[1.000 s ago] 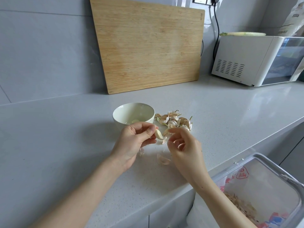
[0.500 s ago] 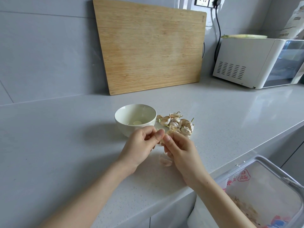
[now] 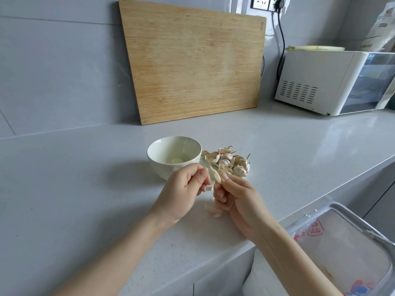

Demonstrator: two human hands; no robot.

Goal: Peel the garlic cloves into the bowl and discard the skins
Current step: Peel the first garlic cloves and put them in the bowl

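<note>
Fingertips that met half a second ago have drawn slightly apart, exposing the garlic clove [image 3: 214, 175] between them. Right hand [image 3: 240, 199]: thumb and forefinger pinch the clove near its lower end, so that it stands tilted with its tip pointing away; the remaining fingers are curled under. Left hand [image 3: 182, 190]: fingers curled, thumb and forefinger closed on a pale scrap of skin [image 3: 209, 185] just beside the clove's base. The clove's upper part is bare and smooth.

Bowl [image 3: 152, 159]: just beyond the left hand, partly hidden by its knuckles, with one peeled clove [image 3: 176, 160] lying at the bottom. Pile of unpeeled cloves [image 3: 229, 161]: just beyond the right hand and beside the bowl. Loose skin [image 3: 212, 211]: on the counter [image 3: 85, 178] directly under the right hand's curled fingers. Bin [image 3: 350, 212]: below the counter edge, to the right of the right forearm, lined with a printed bag. Cutting board [image 3: 192, 60]: well beyond both hands, leaning on the wall. White appliance [image 3: 314, 82]: far beyond the right hand.
</note>
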